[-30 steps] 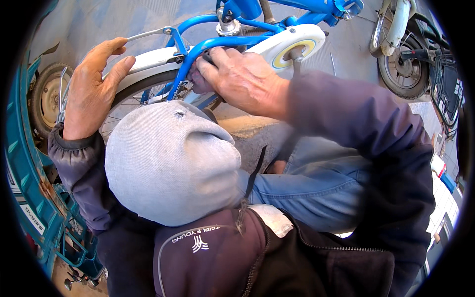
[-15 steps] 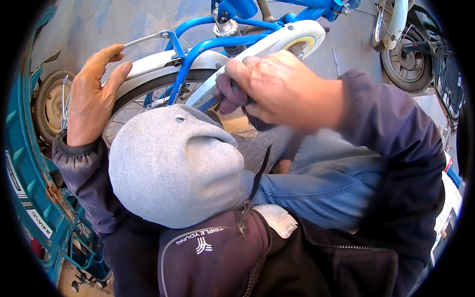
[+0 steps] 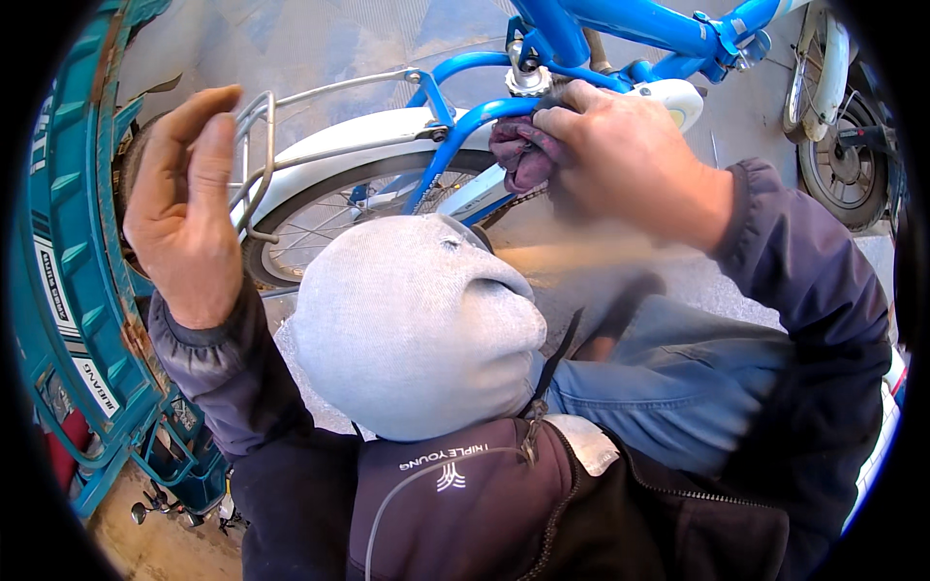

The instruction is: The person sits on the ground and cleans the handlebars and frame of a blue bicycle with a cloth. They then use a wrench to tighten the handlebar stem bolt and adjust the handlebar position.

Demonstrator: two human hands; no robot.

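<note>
In front of me is a blue bicycle (image 3: 630,21) with a white chain guard (image 3: 680,102) and a white rear mudguard (image 3: 334,136) over its wheel. My right hand (image 3: 630,155) grips a crumpled dark purple-red rag (image 3: 528,152) beside the blue frame tube at the chain guard. Whether the rag presses on the tube or the guard I cannot tell. My left hand (image 3: 189,213) is raised at the tail of the metal rear rack (image 3: 263,179), thumb and bent fingers apart, holding nothing. A rounded pale grey denim shape (image 3: 417,329) hides the lower wheel.
A teal cargo vehicle body (image 3: 73,261) with rusty edges runs along the left. Another wheel (image 3: 841,160) and a pale mudguard stand at the far right. My blue jeans leg (image 3: 668,378) is bent below my right arm.
The bicycle sits farther right in the picture, with more of the rack showing. My right hand and the rag have shifted right along with it. My left hand's fingers now point more upward.
</note>
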